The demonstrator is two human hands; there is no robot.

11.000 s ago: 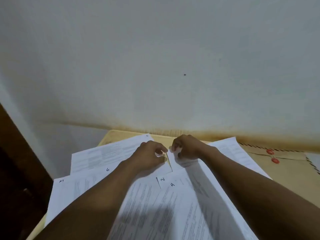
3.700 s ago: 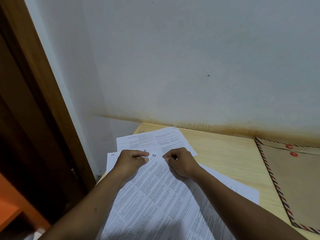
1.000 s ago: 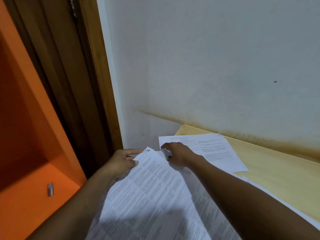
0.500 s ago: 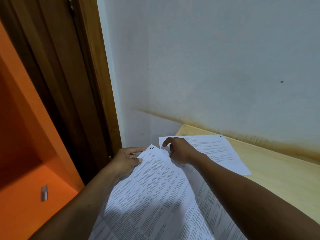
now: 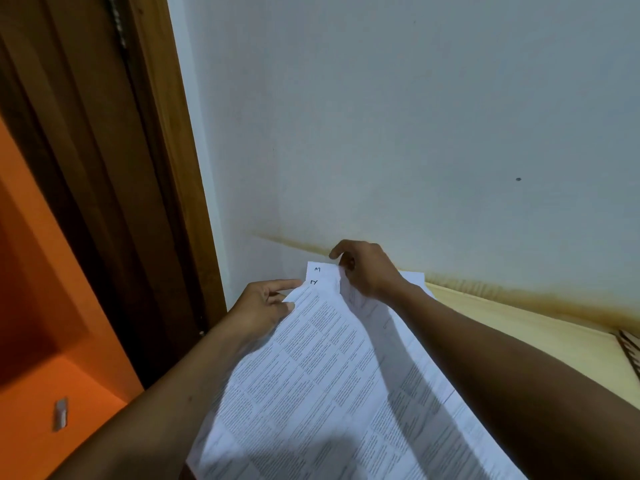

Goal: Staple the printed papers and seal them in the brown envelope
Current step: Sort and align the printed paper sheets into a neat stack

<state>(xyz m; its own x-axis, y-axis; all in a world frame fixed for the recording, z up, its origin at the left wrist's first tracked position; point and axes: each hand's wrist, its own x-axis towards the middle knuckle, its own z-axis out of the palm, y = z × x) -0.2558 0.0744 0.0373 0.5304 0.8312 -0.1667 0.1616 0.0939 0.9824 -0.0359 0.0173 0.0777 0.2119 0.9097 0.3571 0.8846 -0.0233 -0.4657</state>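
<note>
Several printed papers (image 5: pixel 329 368) with small text and hand-written numbers at the top corners are fanned over the left end of the wooden table (image 5: pixel 526 327). My left hand (image 5: pixel 263 306) pinches the left top edge of the front sheet. My right hand (image 5: pixel 367 268) grips the top corner of the sheets behind it, thumb raised. A striped-edged corner of the brown envelope (image 5: pixel 632 348) shows at the far right edge. No stapler is in view.
A pale wall (image 5: pixel 415 133) with a brown stain line rises right behind the table. A dark wooden door frame (image 5: pixel 138 168) stands at the left, with an orange surface (image 5: pixel 52 341) and a small metal piece (image 5: pixel 60 414) beyond it.
My right hand rose and moved toward the wall, lifting the rear sheet so a second numbered corner shows above the front one. My left hand kept its hold.
</note>
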